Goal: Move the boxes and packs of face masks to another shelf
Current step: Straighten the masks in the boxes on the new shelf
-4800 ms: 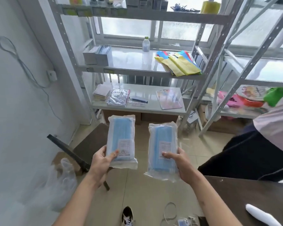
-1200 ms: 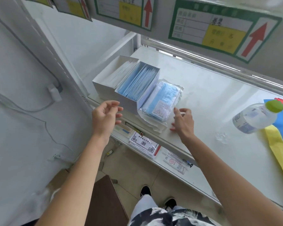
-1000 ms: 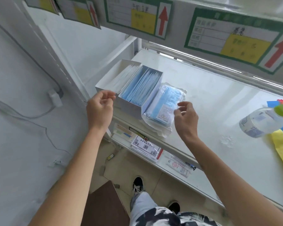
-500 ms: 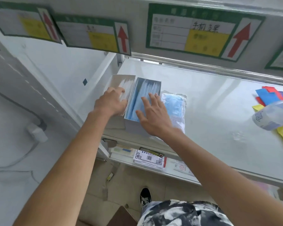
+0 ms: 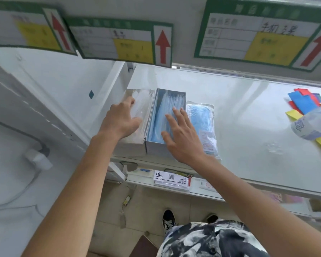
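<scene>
Two open boxes of face masks stand side by side at the left end of a white shelf (image 5: 248, 112). The left box (image 5: 145, 101) holds white masks, the right box (image 5: 167, 102) blue ones. Sealed packs of blue masks (image 5: 202, 117) lie stacked against the right box. My left hand (image 5: 121, 119) rests over the left box, fingers lightly bent at its far left side. My right hand (image 5: 182, 134) lies flat with straight fingers over the blue box's near end.
Green and yellow labels with red arrows (image 5: 119, 41) hang on the upper shelf's edge. A plastic bottle (image 5: 311, 125) lies on coloured paper (image 5: 304, 101) at the right. The lower shelf holds booklets (image 5: 171, 179). A wall with a socket (image 5: 38, 158) is at the left.
Both packs were set down beside the blue box. My hands then rose from the shelf's front edge onto the two boxes, and within the last half second they have hardly shifted.
</scene>
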`<state>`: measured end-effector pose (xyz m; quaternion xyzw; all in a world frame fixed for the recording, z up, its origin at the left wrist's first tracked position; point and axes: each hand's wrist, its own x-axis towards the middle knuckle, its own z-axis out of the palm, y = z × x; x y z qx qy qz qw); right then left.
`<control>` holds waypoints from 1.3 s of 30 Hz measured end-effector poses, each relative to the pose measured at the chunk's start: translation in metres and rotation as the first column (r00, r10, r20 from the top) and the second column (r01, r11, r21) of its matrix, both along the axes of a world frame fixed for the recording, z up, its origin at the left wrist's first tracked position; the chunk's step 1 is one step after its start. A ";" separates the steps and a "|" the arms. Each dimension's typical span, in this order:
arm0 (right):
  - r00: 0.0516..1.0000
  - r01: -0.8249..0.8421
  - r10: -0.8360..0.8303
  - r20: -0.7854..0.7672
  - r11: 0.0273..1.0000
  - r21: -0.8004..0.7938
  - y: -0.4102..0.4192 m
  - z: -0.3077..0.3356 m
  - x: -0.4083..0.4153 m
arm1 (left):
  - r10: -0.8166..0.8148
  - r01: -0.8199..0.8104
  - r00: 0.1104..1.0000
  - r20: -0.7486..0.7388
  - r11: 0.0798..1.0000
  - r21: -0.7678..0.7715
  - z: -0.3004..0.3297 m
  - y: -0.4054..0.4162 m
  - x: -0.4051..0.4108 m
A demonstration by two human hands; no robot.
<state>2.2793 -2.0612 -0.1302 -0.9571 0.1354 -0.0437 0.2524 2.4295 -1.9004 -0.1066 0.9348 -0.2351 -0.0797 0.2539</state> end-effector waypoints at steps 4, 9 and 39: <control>1.000 0.016 -0.015 0.022 0.999 -0.042 0.005 0.004 0.002 | -0.074 0.074 0.997 0.002 0.990 0.120 0.001 0.005 -0.012; 0.996 -0.017 0.034 0.081 0.979 -0.203 0.014 0.014 0.015 | -0.106 0.072 0.973 0.206 0.984 0.166 0.002 0.003 -0.022; 0.960 -0.274 0.280 0.025 0.952 -0.140 0.013 0.013 0.030 | -0.073 0.009 0.955 0.287 0.976 0.218 0.010 -0.009 -0.026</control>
